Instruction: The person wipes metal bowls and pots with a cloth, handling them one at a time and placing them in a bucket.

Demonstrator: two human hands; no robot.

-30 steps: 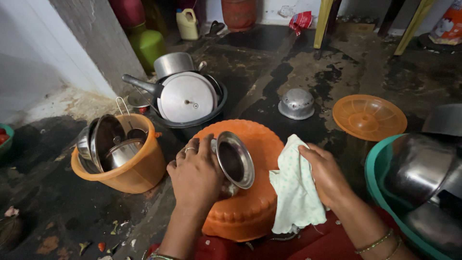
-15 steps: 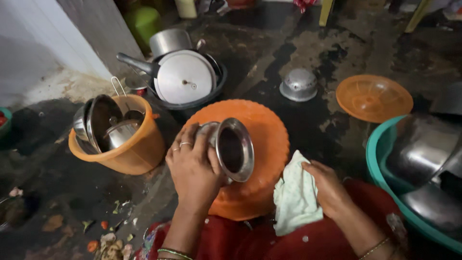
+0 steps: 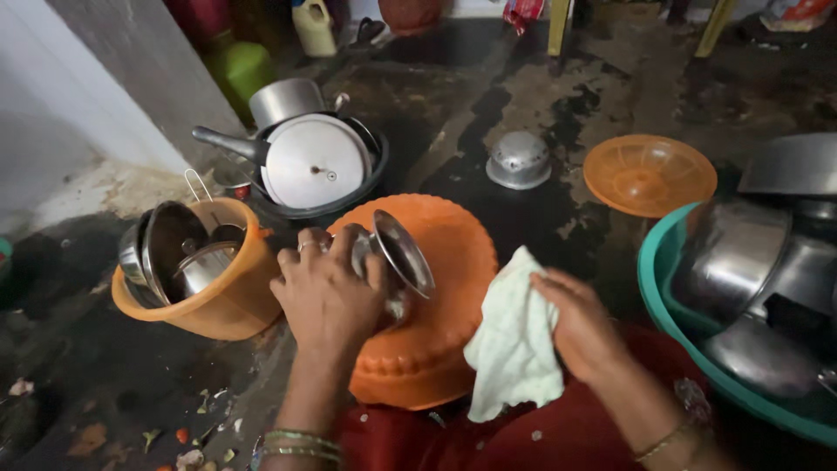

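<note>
Below, left hand (image 3: 327, 292) gripping 1 steel pot (image 3: 392, 262), right hand (image 3: 580, 327) clutching 1 cloth (image 3: 514, 349), 2 orange tubs (image 3: 436, 349)

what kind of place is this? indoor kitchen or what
Probably a home dishwashing spot on a wet, dark floor, not a counter kitchen. Steel vessels fill an orange tub and a teal basin; the left hand holds a steel pot, the right hand a cloth.

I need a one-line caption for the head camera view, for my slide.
Left hand grips a small steel pot over an upturned orange basin; right hand holds a pale cloth.
</note>
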